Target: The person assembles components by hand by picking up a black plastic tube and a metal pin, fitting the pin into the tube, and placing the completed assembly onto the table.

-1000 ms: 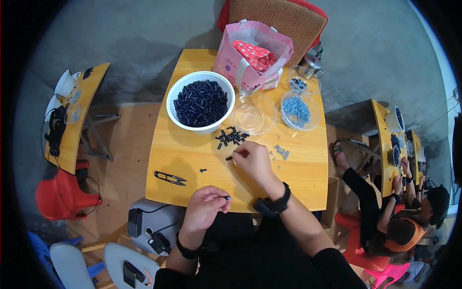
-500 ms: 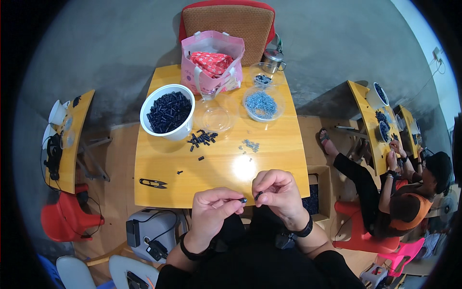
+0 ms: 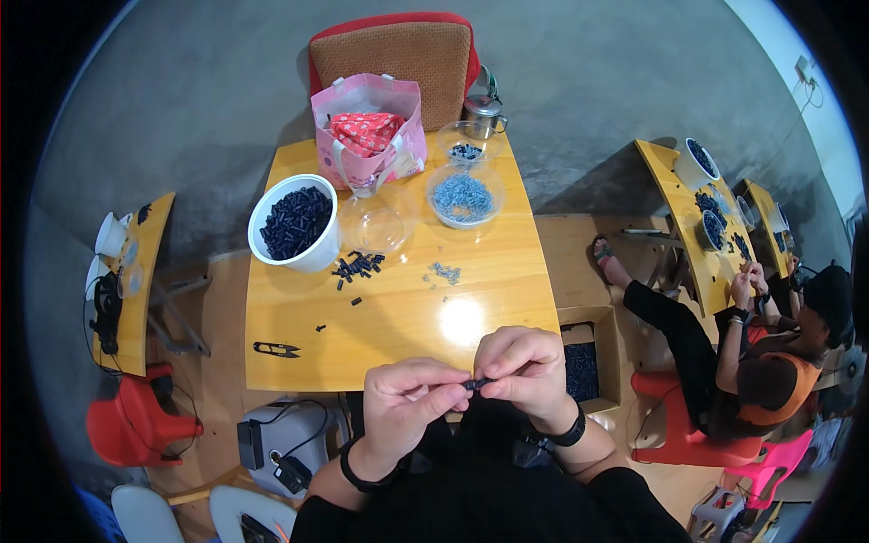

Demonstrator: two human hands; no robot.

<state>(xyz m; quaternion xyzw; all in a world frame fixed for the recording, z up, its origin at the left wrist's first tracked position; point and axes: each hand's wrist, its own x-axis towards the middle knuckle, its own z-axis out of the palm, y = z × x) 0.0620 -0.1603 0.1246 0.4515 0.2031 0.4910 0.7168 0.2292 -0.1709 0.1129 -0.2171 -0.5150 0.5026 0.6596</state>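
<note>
Your left hand (image 3: 412, 395) and right hand (image 3: 527, 373) just met — both pinching small black cylindrical pieces (image 3: 473, 385) between fingertips, pieces now seemingly touching. Ahead of left hand, on yellow wooden surface (image 3: 389, 330) — loose heap of dark tubes (image 3: 358, 265).

Pinching a small black part (image 3: 474, 385) between left hand (image 3: 405, 398) and right hand (image 3: 532, 378), to the near right of the white bucket (image 3: 317, 257). Showing a pink bag (image 3: 385, 166) behind it, a clear bowl (image 3: 467, 223) to its right, loose black bits (image 3: 356, 266) just beside it, and black clippers (image 3: 289, 350) in front.
</note>
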